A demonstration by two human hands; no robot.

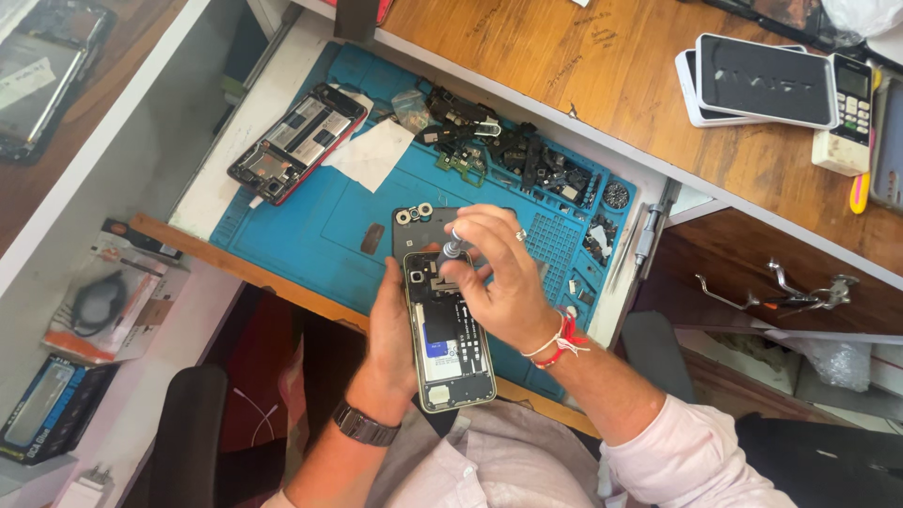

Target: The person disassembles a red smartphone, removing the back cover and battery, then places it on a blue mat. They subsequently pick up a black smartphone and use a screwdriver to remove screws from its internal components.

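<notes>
Two phones lie opened on my bench. One, with its back removed, sits in my left hand [395,329], whose fingers wrap its left edge above the blue mat's [310,235] near edge. My right hand [499,282] pinches a small screwdriver [453,248] between thumb and fingertips, its tip on the upper part of the open phone [450,339], near the camera. That phone's dark back cover [419,226] lies on the mat just beyond it (camera rings upward). Its board and battery sit in the frame, so I judge disassembly begun but far from finished. A second opened phone [299,141] rests at the mat's far left corner, beside a white sheet [372,155]; loose dark parts [508,155] crowd the far edge.
</notes>
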